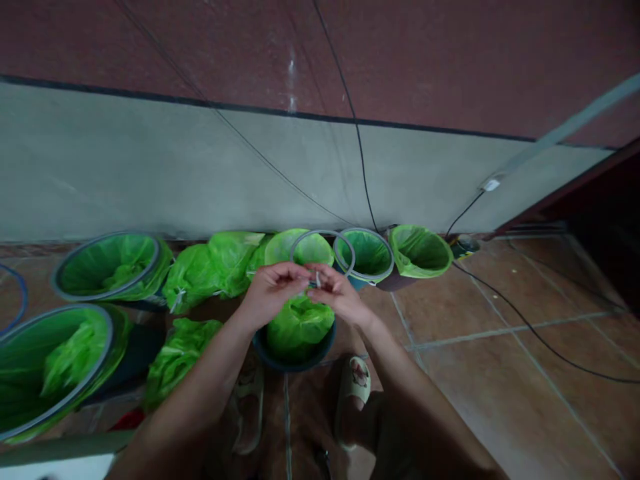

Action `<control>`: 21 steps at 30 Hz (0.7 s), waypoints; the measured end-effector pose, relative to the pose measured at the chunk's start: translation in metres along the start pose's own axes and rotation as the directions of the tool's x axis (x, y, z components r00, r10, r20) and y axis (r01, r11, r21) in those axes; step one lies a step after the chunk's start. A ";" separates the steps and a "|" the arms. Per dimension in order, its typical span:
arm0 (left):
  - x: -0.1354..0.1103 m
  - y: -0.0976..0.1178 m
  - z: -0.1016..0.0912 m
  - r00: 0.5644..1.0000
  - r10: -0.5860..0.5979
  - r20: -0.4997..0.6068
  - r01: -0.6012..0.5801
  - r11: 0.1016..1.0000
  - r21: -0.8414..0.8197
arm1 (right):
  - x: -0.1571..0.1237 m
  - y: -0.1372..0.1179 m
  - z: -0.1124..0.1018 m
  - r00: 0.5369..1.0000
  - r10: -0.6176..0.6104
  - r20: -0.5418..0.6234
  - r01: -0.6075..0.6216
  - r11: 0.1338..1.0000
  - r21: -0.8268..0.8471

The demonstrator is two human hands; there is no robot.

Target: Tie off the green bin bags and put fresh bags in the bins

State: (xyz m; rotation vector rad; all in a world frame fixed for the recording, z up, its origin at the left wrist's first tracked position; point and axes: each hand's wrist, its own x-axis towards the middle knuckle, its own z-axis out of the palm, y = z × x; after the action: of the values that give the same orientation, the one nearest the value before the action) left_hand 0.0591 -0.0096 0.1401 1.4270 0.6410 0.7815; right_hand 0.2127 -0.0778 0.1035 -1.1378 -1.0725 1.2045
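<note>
My left hand (275, 288) and my right hand (339, 292) meet in front of me, thumbs and fingers pinched close together. Between them they hold a thin grey hoop (320, 232), whose upper arc rises past the fingers. A small pale piece (318, 279) shows at the fingertips; whether it belongs to the hoop I cannot tell. Directly beneath the hands, a bright green plastic bag (300, 330) sits inside a dark round bucket (295, 367). Behind them is another green-lined bin (285, 243), partly covered by the hands and hoop.
Along the wall stand a grey-rimmed bin (370, 270) and a green-lined bin (423, 250). To the left are two large lined bins (63, 293) and tied green bags (200, 270). A black cable (530, 340) crosses the tiled floor. My slippered feet (356, 380) flank the bucket.
</note>
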 end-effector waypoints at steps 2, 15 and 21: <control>0.002 -0.005 0.009 0.998 0.030 0.059 -0.033 0.999 0.041 | 0.002 0.009 0.012 0.997 -0.004 0.073 0.012 0.994 -0.109; 0.002 -0.070 0.012 0.941 -0.205 0.269 0.026 0.837 0.546 | 0.007 -0.021 -0.026 0.948 -0.096 -0.304 0.159 0.969 0.187; 0.017 -0.084 0.006 0.968 -0.233 -0.098 0.252 0.862 0.440 | 0.003 -0.011 -0.044 0.929 -0.110 -0.354 0.083 0.993 -0.089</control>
State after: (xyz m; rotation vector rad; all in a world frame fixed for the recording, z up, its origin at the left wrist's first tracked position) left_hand 0.0816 0.0012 0.0583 1.7073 1.0638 0.4768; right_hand 0.2576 -0.0777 0.1087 -1.2880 -0.8850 0.8434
